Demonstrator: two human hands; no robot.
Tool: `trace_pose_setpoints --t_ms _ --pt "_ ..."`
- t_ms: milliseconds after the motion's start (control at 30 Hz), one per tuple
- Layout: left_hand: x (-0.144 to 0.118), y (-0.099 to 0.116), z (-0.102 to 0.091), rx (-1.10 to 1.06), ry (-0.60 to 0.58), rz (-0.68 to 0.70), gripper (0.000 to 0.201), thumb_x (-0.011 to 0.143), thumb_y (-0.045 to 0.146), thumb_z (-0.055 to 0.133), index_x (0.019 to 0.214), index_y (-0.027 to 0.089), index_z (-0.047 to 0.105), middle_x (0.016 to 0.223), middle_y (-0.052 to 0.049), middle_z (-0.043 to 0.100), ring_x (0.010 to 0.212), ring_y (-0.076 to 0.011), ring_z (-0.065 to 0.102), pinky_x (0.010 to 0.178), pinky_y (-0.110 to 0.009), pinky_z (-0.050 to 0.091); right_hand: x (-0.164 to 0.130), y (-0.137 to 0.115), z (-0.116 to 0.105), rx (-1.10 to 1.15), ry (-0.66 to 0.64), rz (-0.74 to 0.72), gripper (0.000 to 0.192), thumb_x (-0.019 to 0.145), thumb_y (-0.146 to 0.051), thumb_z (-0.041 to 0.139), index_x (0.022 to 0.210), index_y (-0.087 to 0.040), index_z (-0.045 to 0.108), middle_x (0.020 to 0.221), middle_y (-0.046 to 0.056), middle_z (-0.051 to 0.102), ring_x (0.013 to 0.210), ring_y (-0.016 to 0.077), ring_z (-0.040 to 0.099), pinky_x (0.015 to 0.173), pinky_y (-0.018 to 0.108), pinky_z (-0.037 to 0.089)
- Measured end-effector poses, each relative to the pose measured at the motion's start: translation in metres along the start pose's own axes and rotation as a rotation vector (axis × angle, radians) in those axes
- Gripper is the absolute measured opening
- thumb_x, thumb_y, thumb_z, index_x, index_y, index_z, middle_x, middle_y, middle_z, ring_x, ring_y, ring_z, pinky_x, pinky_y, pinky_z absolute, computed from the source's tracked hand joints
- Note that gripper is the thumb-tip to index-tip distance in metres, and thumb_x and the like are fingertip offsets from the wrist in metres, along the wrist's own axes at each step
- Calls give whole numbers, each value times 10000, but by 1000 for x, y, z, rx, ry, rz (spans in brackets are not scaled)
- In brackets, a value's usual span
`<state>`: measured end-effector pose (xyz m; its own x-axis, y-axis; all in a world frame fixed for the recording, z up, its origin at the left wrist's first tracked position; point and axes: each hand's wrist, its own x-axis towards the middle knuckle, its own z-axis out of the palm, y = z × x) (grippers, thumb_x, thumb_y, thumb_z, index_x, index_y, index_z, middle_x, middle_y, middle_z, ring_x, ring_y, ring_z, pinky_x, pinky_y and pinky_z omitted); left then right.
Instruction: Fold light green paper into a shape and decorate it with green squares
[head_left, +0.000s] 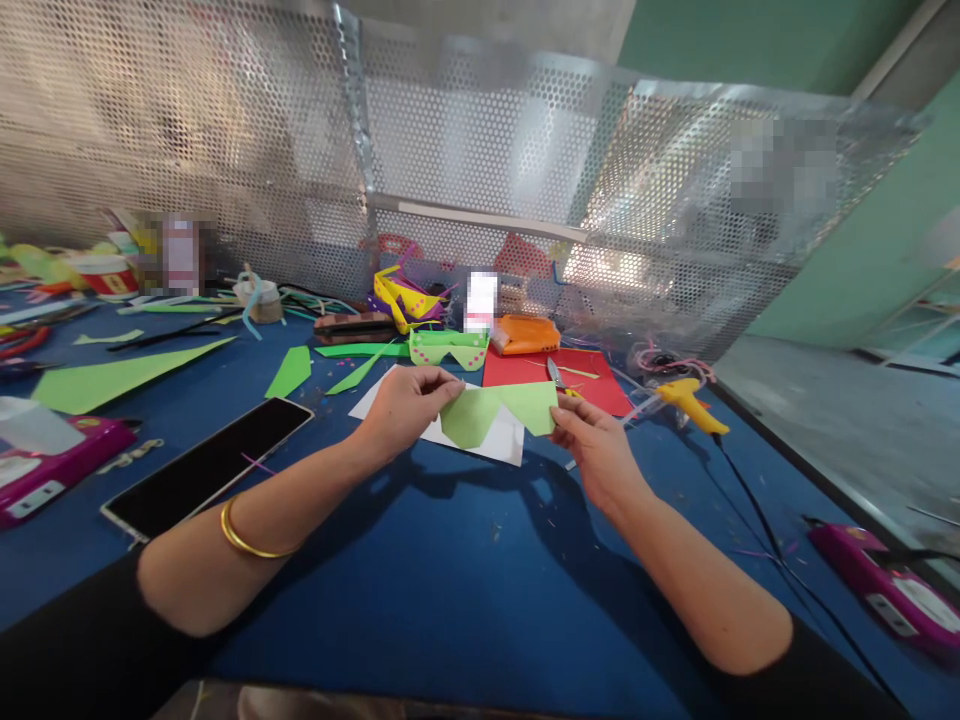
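A light green folded paper shape point(497, 410) is held above the blue table point(420, 580) between both hands. My left hand point(405, 405) pinches its left end and my right hand point(592, 445) pinches its right end. Under it lies a white paper sheet point(495, 440). Just beyond sits a finished green paper mask with pink dots point(448, 349). A gold bangle point(244, 535) is on my left wrist.
A red sheet point(600, 385) with scissors point(556, 376) lies behind my right hand; a yellow glue gun point(686, 398) is to its right. A black phone point(206, 465) lies on the left, green paper scraps point(112, 380) beyond it. Pink devices point(52, 465) point(885, 580) sit at both edges. Perforated metal screen point(465, 160) behind.
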<state>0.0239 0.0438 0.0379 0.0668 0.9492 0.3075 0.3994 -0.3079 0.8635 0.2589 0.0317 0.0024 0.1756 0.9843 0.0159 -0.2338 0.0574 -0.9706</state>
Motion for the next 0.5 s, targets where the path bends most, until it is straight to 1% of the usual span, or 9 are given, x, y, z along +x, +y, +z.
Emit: trace_pose_setpoints --t_ms 200,267,333,367,433,500 --pt "4 -4 -2 -11 28 -30 220 758 356 642 734 160 739 572 11 611 467 -87 437 456 -215 337 -2 0 1 0 -13 19 378 554 -315 837 878 -187 692 630 -43 615 553 109 522 587 275 400" --pt "5 -6 -4 -34 60 -58 262 768 385 643 830 157 756 664 -12 671 437 -75 410 426 -217 319 -2 0 2 1 -11 22 392 552 -312 838 890 -183 685 597 -55 597 551 111 523 597 278 406" --pt "7 -6 -6 -64 136 -63 330 783 416 640 964 163 749 802 -36 719 423 -67 402 411 -221 319 -2 -1 3 6 -3 15 399 553 -316 837 894 -179 680 557 -70 568 541 109 515 602 279 410" --pt "7 -6 -7 -63 189 -45 343 791 419 638 1004 170 740 836 -37 726 425 -67 412 417 -222 330 -2 -1 3 10 1 10 400 555 -320 836 894 -177 678 542 -76 555 538 108 511 603 277 411" --pt "8 -2 -10 -11 290 22 296 805 400 636 976 180 735 780 -13 713 438 -73 440 442 -221 353 -1 -2 3 19 10 -3 400 560 -328 832 895 -176 673 521 -83 538 537 106 507 599 272 411" --pt "8 5 -10 83 323 92 239 836 395 607 849 184 718 626 23 640 447 -86 452 456 -221 352 0 -4 4 25 17 -11 404 563 -331 829 899 -176 666 513 -86 537 543 108 516 597 269 414"
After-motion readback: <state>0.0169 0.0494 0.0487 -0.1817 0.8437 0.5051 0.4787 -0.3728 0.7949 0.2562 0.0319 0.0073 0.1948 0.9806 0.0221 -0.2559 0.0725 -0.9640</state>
